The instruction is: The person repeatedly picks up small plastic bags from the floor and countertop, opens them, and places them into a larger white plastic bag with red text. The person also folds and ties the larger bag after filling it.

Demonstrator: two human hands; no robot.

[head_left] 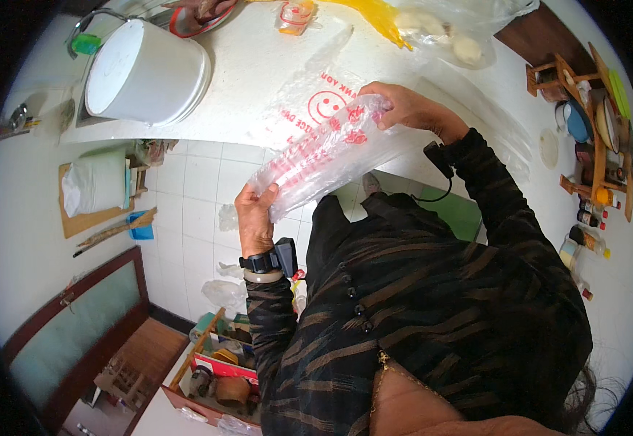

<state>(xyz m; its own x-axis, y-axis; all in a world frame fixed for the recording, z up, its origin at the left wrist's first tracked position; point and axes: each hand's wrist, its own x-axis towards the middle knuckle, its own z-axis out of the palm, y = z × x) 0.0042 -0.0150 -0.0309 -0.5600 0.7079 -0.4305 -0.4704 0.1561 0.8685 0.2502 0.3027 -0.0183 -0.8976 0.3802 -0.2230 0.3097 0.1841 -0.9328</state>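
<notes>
A clear plastic bag (316,163) with red printing and a smiley face is stretched between my two hands, over the front edge of the white counter. My left hand (257,216) pinches its lower left end, near my waist. At the upper right end, my right hand (407,112) grips the bunched plastic with curled fingers. Part of the bag with the smiley face (325,107) lies spread toward the countertop (247,65). The held edge looks folded or gathered.
A white bucket (145,73) stands at the counter's left. Behind lie a small clear container (294,17), a yellow bag (374,16) and a clear bag with pale round items (447,40). A wooden rack (598,138) is at right. Plastic scraps (225,293) lie on the floor.
</notes>
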